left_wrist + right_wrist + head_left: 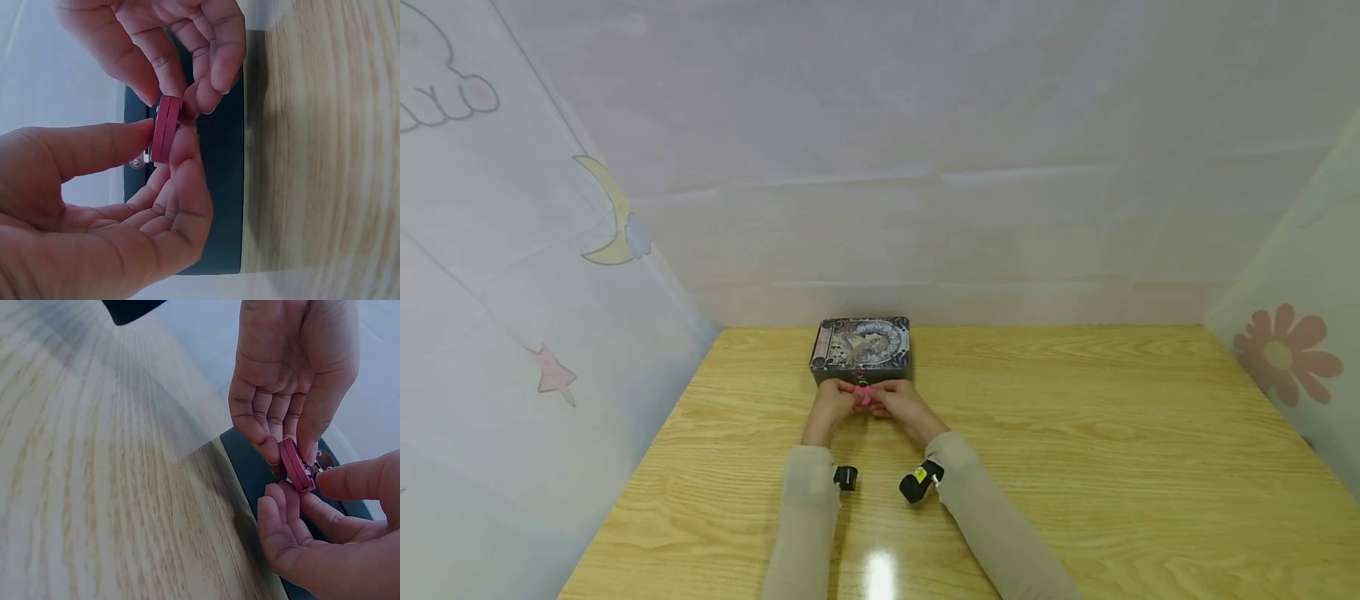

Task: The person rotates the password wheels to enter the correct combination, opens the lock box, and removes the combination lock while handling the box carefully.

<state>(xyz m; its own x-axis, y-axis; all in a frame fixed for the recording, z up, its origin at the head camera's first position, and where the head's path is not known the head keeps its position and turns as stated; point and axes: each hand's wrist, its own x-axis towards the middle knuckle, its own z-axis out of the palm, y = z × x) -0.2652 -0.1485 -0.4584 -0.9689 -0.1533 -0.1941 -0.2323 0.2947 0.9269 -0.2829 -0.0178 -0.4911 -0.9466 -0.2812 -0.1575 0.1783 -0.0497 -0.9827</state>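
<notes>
A small pink padlock is at the front of a dark box with an ornate picture lid. In the left wrist view, my left hand pinches the padlock between thumb and bent fingers. My right hand holds the other end, its thumb tip against the padlock's face and its fingers curled underneath. A metal latch piece shows beside the padlock. The fingers partly cover the padlock and the box front.
The box stands at the back of a wood-grain table, close to a pale cloth wall. Printed cloth walls rise on the left and right too. Black wrist cameras are strapped to both forearms.
</notes>
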